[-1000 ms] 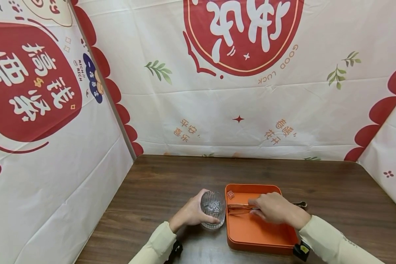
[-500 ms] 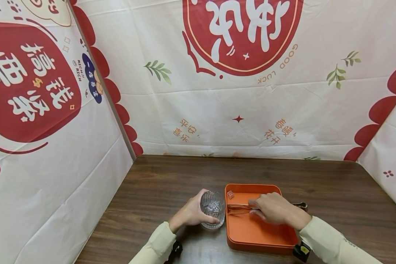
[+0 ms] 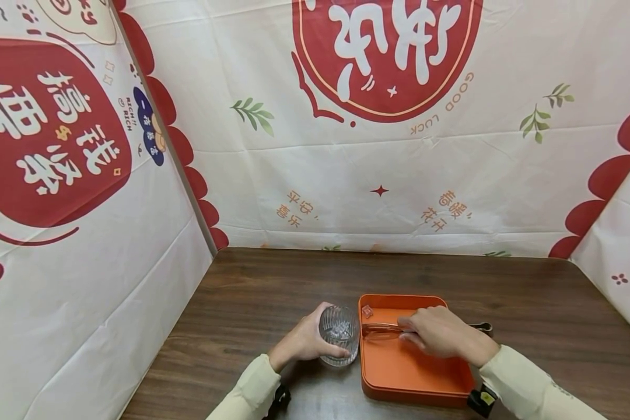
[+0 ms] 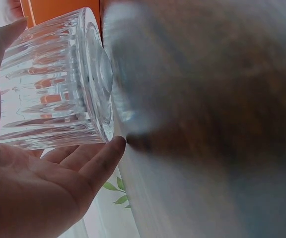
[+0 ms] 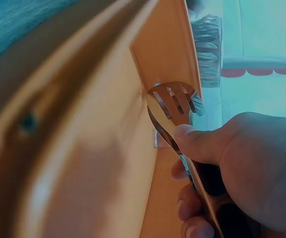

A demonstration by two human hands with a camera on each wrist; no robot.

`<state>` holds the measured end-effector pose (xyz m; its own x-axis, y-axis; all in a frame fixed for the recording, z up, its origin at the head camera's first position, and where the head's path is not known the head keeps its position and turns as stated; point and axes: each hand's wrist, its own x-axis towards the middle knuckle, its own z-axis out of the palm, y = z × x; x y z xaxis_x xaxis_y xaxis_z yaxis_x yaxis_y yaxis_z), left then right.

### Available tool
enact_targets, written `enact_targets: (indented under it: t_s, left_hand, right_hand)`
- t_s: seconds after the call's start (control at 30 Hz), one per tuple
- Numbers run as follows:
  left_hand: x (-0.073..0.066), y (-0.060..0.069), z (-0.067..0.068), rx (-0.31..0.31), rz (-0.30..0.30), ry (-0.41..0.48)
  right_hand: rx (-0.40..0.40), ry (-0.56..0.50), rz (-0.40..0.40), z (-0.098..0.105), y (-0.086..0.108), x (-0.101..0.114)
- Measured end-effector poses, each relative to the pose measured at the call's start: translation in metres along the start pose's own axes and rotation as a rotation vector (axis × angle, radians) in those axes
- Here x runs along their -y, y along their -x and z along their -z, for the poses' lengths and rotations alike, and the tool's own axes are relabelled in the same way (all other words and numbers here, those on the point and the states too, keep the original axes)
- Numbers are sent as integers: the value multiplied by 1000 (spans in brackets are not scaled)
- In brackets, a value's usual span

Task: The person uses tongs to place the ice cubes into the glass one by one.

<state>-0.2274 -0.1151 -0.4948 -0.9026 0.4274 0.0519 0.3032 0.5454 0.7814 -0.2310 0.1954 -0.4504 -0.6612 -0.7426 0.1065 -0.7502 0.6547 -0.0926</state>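
Note:
In the head view my left hand [image 3: 311,339] holds a clear ribbed glass [image 3: 340,338] at the left side of an orange tray [image 3: 399,373]. Fingers and thumb wrap the glass wall, and the left wrist view shows one fingertip at the base of the glass [image 4: 48,94]. My right hand [image 3: 441,333] grips metal tongs [image 3: 383,328] inside the tray, their slotted end [image 5: 175,99] towards the left wall. A small clear cube [image 3: 367,311] lies in the tray's far left corner. Whether the tongs' tips pinch anything I cannot tell.
Both the tray and the glass are on a dark wooden table [image 3: 273,280]. The tray's raised walls surround the tongs' tips. Printed white cloth [image 3: 346,175] hangs behind the table and along its sides.
The two arms of the tongs have come closer together, and my right hand has shifted very slightly right. My left hand and the glass stay where they were.

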Motion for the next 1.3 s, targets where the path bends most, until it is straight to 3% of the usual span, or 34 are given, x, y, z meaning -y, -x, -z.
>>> enact_targets:
  t_s: [0.47, 1.3]
  left_hand:
    - [1, 0, -1, -3, 3, -3]
    - [2, 2, -2, 1, -2, 14]
  right_hand:
    - [-50, -5, 18, 9, 4, -5]
    - [-110, 36, -36, 42, 13, -6]
